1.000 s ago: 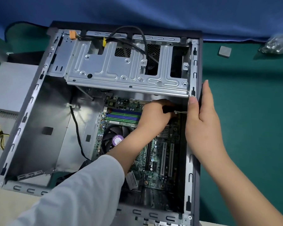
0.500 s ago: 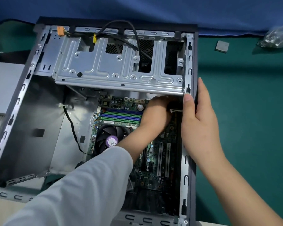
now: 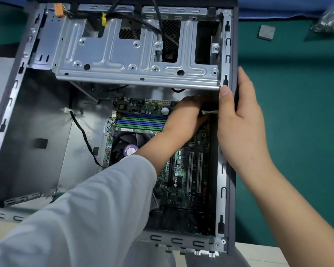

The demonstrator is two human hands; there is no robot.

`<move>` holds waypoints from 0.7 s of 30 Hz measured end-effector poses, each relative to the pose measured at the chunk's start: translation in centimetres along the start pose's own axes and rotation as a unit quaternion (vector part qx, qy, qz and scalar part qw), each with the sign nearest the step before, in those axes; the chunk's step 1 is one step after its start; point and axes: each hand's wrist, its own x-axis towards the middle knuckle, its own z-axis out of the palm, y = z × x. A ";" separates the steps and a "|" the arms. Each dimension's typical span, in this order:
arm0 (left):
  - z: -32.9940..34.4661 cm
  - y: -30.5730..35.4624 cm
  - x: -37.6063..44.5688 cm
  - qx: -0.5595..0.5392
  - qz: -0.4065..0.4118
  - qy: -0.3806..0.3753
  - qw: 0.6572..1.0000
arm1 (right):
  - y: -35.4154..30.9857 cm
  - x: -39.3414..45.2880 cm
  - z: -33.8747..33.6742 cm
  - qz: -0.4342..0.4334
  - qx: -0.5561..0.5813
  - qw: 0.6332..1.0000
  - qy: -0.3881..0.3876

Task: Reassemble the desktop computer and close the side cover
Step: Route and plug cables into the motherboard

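one open computer case (image 3: pixel 232 132) lies on its side on a green mat (image 3: pixel 297 112), side cover off. inside it: a motherboard (image 3: pixel 183 170) on the floor of the case, with blue and green memory slots (image 3: pixel 141 121), a black cpu fan (image 3: pixel 127 147) and white expansion slots (image 3: pixel 195 170); a metal drive cage (image 3: pixel 123 54) spans the upper part, black cables (image 3: pixel 158 26) crossing it. left hand (image 3: pixel 183 116) (sleeve grey) reaches under the cage edge, fingers curled near a white cable tie (image 3: pixel 208 112); what they grip cannot be told. right hand (image 3: pixel 241 120) holds the case's right wall, thumb inside, straight fingers outside. beside the case: a small grey square chip (image 3: pixel 266 32) and a clear plastic bag (image 3: pixel 330 22).
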 end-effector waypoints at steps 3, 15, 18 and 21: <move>-0.1 0.0 0.1 0.016 -0.005 -0.007 1.000 | 0.0 0.0 0.0 0.000 0.005 1.000 0.002; 0.0 -0.2 0.5 -0.021 -0.023 0.020 0.999 | -0.2 -0.1 0.1 0.000 0.016 1.000 0.010; 0.2 -0.4 0.6 -0.018 -0.026 0.033 0.999 | -0.1 -0.1 0.1 -0.003 0.020 1.000 0.011; 0.4 -0.4 0.5 -0.033 -0.017 0.024 0.999 | -0.1 0.0 0.1 -0.003 0.017 1.000 0.011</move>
